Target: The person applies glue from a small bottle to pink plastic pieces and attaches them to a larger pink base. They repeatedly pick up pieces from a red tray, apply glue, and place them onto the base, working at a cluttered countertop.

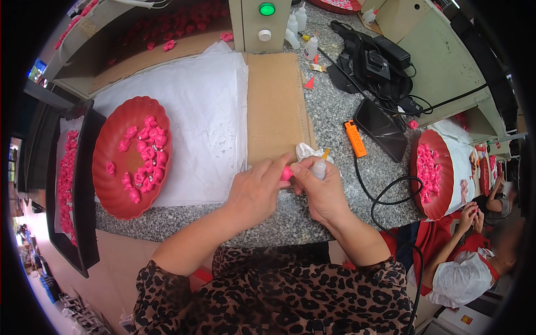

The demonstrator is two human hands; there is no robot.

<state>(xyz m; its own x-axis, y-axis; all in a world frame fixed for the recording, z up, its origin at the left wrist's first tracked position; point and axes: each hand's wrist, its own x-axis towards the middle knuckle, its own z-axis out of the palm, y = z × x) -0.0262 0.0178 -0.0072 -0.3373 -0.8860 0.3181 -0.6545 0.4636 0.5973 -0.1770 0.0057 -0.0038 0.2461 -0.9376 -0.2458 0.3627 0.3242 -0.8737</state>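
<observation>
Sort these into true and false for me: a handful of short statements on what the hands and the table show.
1. The right hand holds a small bottle with a yellow tip. True.
2. Nothing pink is being touched. False: the left hand touches a pink piece.
3. The red tray at left holds more pink pieces. True.
4. Nothing orange is in view. False: an orange object lies beside a flat black device.

Both forearms [195,237] reach forward and inward — the left hand [254,187] and the right hand [322,194] are close together, their fingers [273,166] bent in a pinch.
</observation>
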